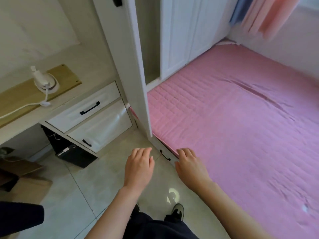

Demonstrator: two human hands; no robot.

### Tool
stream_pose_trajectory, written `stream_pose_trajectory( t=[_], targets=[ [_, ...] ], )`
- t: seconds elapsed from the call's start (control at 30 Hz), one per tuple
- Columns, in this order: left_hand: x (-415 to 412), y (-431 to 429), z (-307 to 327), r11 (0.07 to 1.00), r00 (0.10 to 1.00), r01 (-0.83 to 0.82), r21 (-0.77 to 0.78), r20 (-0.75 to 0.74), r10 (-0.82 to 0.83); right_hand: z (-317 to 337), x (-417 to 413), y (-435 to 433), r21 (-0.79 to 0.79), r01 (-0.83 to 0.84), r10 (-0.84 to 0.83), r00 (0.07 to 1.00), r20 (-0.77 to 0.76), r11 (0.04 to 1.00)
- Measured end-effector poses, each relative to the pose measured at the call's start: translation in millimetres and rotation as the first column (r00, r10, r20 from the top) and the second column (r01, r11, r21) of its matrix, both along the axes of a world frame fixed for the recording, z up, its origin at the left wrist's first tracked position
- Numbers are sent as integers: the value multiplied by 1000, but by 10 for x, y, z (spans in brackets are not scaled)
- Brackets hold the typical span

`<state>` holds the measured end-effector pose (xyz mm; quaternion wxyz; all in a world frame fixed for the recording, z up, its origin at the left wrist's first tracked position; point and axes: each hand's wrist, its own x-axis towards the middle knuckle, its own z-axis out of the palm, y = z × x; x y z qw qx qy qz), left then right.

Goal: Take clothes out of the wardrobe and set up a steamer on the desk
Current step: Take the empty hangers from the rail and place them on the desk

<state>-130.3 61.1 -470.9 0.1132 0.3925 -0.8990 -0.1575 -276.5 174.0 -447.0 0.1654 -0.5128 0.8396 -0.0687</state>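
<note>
A white steamer (44, 79) stands upright on the wooden desk top (13, 97) at the left, its white cord (25, 106) trailing off toward the left edge. White wardrobe doors (186, 35) stand closed at the back, beyond the bed. Pink and blue clothes (269, 16) hang at the top right. My left hand (139, 167) floats over the tiled floor, fingers relaxed, holding nothing. My right hand (189, 165) hovers by the bed's near corner, fingers loosely spread, also holding nothing.
A white partition panel (136, 66) rises between the desk and the pink bed (241, 126). White drawers (89, 116) with black handles sit under the desk, a black box (76, 154) below them. A bed-base drawer handle (164, 155) lies between my hands. Cardboard boxes (25, 180) sit at lower left.
</note>
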Motion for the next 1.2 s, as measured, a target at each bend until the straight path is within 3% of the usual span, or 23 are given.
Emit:
stream_pose_trajectory(
  t=[0.27, 0.63, 0.87, 1.2],
  targets=[
    [-655, -113, 122, 998, 998, 63, -26, -20, -64, 45, -617, -74, -15, 62, -62, 998, -5, 998],
    [-1566, -799, 366, 993, 989, 106, -50, -99, -110, 301, -1377, -855, -113, 135, -141, 989, -47, 984],
    [-2150, -1487, 717, 984, 987, -43, -174, -157, 16, 562, -1833, -1553, -216, 94, -111, 991, -72, 972],
    [-3075, -2412, 926, 920, 913, -370, -130, -232, 334, 902, -2819, -2796, -277, -69, 37, 992, -117, 958]
  ],
)
